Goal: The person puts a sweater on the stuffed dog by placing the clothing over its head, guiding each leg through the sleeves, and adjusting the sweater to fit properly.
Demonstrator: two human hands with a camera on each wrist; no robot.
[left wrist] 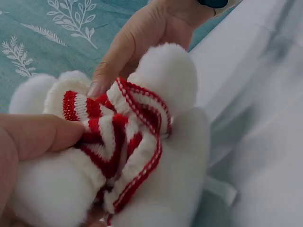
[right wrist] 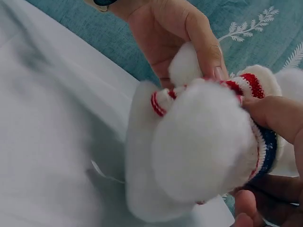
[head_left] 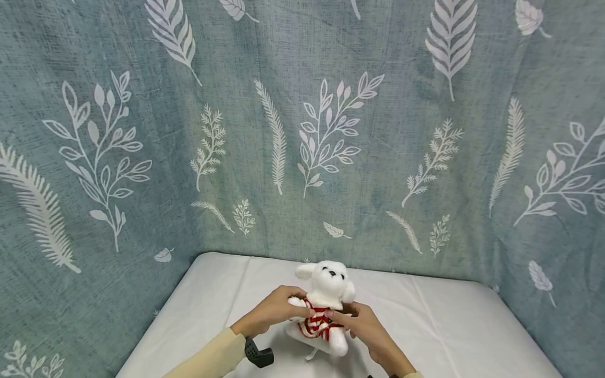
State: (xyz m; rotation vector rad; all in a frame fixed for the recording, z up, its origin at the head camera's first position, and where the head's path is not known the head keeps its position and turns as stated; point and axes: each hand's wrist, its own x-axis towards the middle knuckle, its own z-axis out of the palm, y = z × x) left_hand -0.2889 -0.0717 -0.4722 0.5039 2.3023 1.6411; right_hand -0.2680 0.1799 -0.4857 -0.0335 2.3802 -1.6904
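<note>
A white plush dog (head_left: 329, 281) is held upright, facing up, over the white padded surface. It wears a knitted sweater (head_left: 316, 321) with red and white stripes; a dark blue band of it shows in the right wrist view. My left hand (head_left: 278, 310) grips the dog's side, thumb on the striped chest. From the other side my right hand (head_left: 366, 326) holds it, its thumb also on the sweater front. Behind the toy the fingers of both hands are mostly hidden. A white tag (left wrist: 220, 190) hangs by the dog's lower end.
Under the toy lies a white padded surface (head_left: 198, 310) with seams. Blue-green fabric (head_left: 283, 220) printed with white leaves hangs at the back and both sides. A dark wrist device (head_left: 259, 354) sits at the left sleeve (head_left: 212, 354).
</note>
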